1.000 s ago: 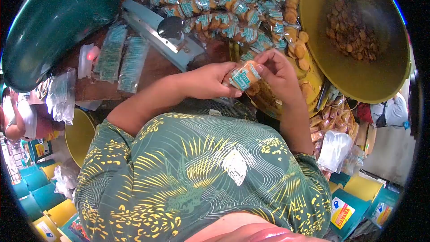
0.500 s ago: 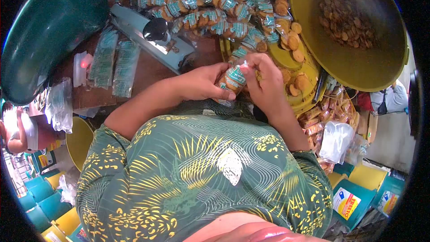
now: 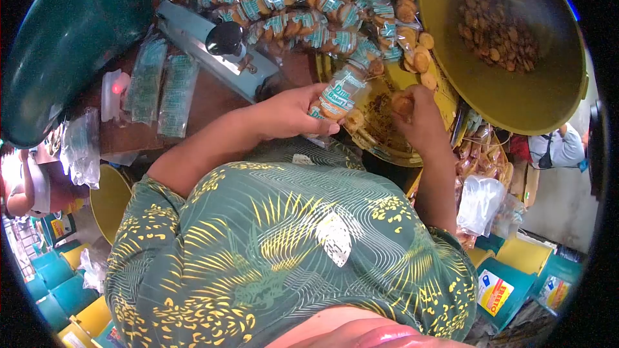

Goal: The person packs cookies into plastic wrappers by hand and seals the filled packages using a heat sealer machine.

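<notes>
My left hand [image 3: 293,113] is wrapped round a printed clear plastic bag [image 3: 338,95] with round cookies in its lower part. The bag's upper end stands up and looks loose. To the right, my right hand [image 3: 419,119] grips a round cookie [image 3: 403,104] above the yellow lid [image 3: 445,100], which bears crumbs. More loose cookies [image 3: 422,58] lie on the lid's upper part. Behind my hands lies a pile of filled cookie bags [image 3: 309,29].
A light blue sealer [image 3: 200,38] with a black knob stands left of centre, beside flat printed bags [image 3: 175,100]. A tilted yellow tub [image 3: 541,90] holds cookies at the right. A dark green tub [image 3: 71,38] fills the upper left. People are partly visible at both sides.
My right hand has let go of the bag, moved right over the yellow lid and taken hold of a cookie. The bag's top now stands up. The view has shifted slightly.
</notes>
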